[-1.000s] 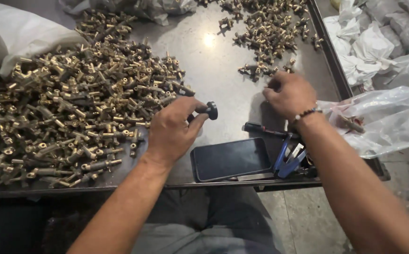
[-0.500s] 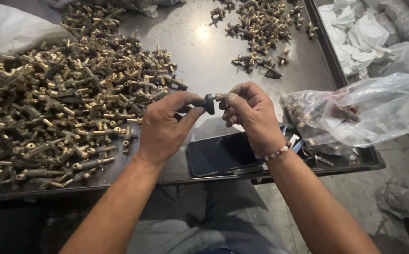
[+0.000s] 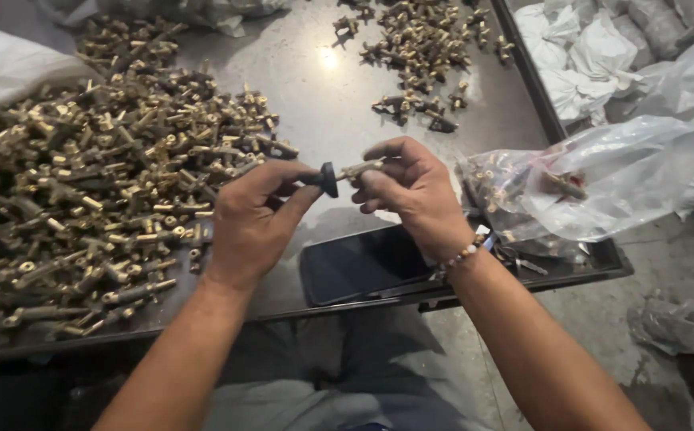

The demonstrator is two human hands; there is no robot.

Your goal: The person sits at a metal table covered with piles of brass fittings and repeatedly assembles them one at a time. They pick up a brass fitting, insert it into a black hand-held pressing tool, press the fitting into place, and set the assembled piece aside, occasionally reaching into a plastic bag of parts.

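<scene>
My left hand (image 3: pixel 253 215) pinches a small tool with a black round knob (image 3: pixel 328 179) between thumb and fingers. My right hand (image 3: pixel 412 191) grips a small brass fitting (image 3: pixel 360 168) whose end meets the black knob. Both hands hover above the grey metal tray (image 3: pixel 323 96), just over a dark phone (image 3: pixel 359 265) lying near the front edge. A bead bracelet sits on my right wrist.
A big heap of brass fittings (image 3: pixel 83 183) fills the tray's left side. A smaller scatter of fittings (image 3: pixel 423 48) lies at the back. A clear plastic bag (image 3: pixel 594 179) with parts rests at the right edge. White bags (image 3: pixel 594 56) lie beyond the tray.
My right hand came in from the tray's right side with a brass fitting and met my left hand. Both hands now hold the fitting against the black knob.
</scene>
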